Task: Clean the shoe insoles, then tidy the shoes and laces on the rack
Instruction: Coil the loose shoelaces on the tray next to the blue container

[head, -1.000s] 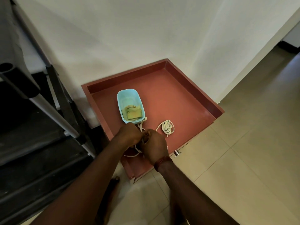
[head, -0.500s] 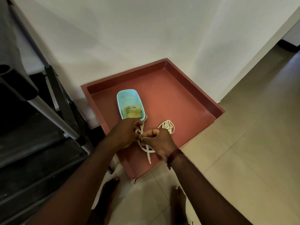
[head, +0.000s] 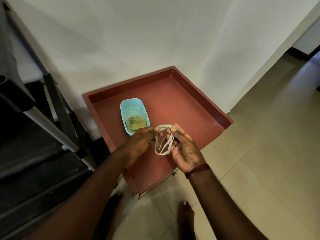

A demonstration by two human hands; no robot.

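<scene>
A white shoelace hangs in loops between my two hands above the red tray. My left hand pinches one end of the loop at the fingertips. My right hand, palm up, has the lace wound round its fingers and pinches it at the top. A light blue tub with a yellowish cloth in it sits on the tray, just beyond my left hand. The second coiled lace seen earlier is hidden behind my hands.
A dark shoe rack with a metal post stands at the left against the white wall. The tray sits on a tiled floor. My bare feet are below the tray's near corner. A doorway opens at the far right.
My hands have lifted the lace off the tray and spread apart, drawing it into wider loops round my right fingers. The view has tilted down, showing my feet.
</scene>
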